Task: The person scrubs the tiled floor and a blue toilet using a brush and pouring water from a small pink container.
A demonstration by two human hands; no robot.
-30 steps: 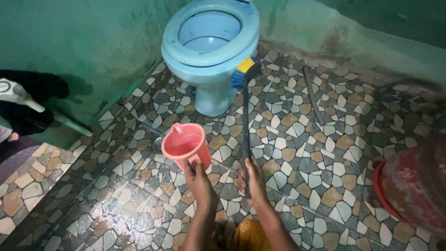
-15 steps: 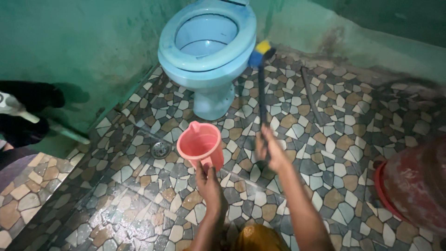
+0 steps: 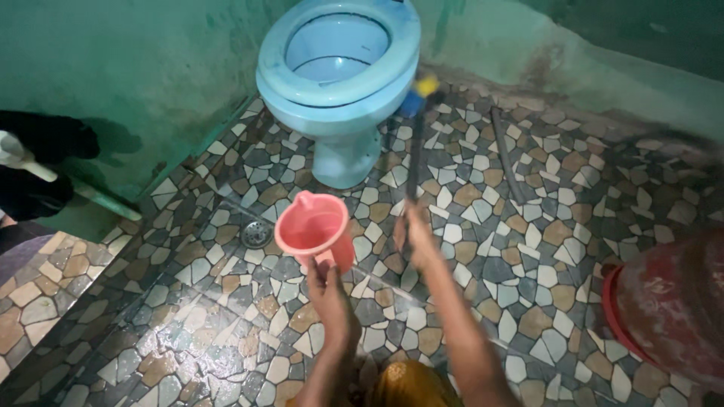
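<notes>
Left hand clenched on handle of pink plastic jug, jug upright, held above floor in front of light blue ceramic toilet. Right hand grasping long dark-handled brush; blue-and-yellow bristle head touching toilet rim, right side. Round metal floor drain left of jug, near toilet base. Red plastic bucket well right of toilet. Mosaic stone floor wet.
</notes>
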